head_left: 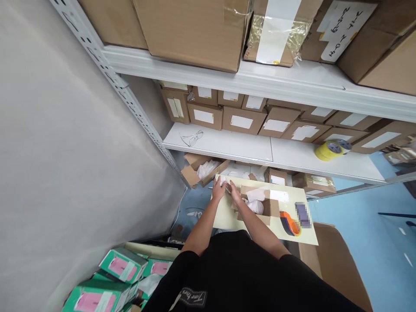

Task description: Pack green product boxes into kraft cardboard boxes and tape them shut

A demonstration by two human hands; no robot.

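My left hand (219,190) is at the left end of a pale yellow board (224,216), its fingers closed on a small white thing (222,179) that looks like wrapping or paper. Close beside it, my right hand (233,191) has its fingers stretched out near the same white thing; whether they touch it I cannot tell. To the right of my right forearm, an open cardboard box (274,208) on the board holds white wrapping (256,206).
An orange tape dispenser (290,223) and a blurred dark rectangle (303,215) lie on the board. Beyond are white shelves (221,141) with labelled boxes, glasses (192,138) and yellow tape rolls (328,150). Green boxes (123,264) stand lower left, beside a grey wall (81,130).
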